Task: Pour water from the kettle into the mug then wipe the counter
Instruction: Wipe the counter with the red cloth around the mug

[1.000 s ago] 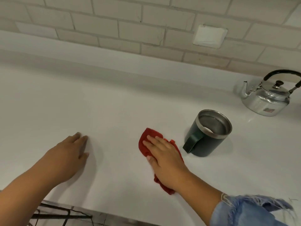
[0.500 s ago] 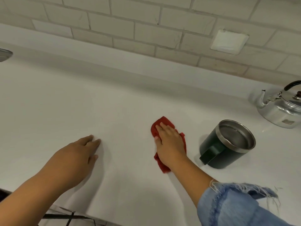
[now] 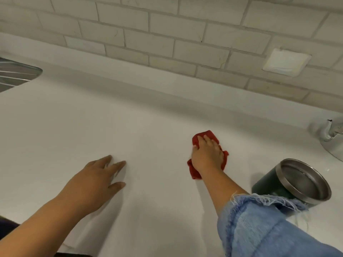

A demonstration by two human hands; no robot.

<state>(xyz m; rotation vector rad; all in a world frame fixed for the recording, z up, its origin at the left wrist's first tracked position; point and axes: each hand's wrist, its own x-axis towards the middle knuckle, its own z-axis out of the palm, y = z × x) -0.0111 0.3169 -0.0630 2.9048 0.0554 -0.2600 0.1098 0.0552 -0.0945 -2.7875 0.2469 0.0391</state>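
My right hand presses down on a crumpled red cloth in the middle of the white counter, fingers pointing toward the wall. Flat on the counter to the left lies my left hand, fingers apart and holding nothing. A dark green mug with a steel rim stands to the right of the cloth, partly behind my blue sleeve. The steel kettle is at the far right edge, mostly cut off, its spout pointing left.
A white brick wall with a blank white cover plate backs the counter. The corner of a steel sink shows at far left. The counter's front edge runs under my left forearm.
My right hand has pushed the red cloth away from me, toward the wall. The view has shifted left, so the kettle slid to the frame edge and the sink appeared.
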